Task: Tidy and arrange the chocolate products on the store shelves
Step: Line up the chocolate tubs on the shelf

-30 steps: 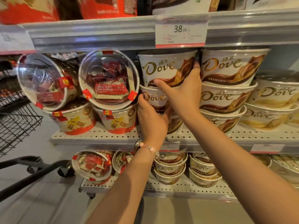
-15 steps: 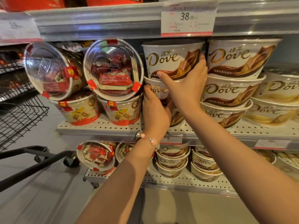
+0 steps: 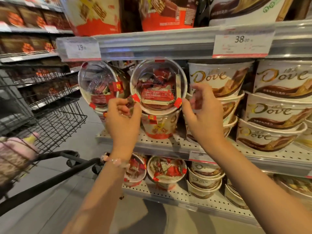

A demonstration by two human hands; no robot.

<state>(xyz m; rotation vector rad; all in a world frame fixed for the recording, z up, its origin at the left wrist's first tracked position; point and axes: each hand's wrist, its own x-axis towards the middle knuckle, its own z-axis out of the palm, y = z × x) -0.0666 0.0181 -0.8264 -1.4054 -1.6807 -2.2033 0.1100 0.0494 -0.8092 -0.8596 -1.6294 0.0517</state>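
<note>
Two hands [image 3: 124, 122] [image 3: 205, 119] flank one tilted clear-lidded tub [image 3: 158, 86] (contact seemingly none).

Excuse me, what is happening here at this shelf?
A person is tidying chocolate tubs on a store shelf. Both hands reach for a clear-lidded tub that lies on its side on top of an upright tub. The left hand is at the lid's lower left rim, the right hand at its lower right; whether they grip it yet is blurred. Stacked Dove tubs stand to the right, and a shopping cart waits on the left.
</note>
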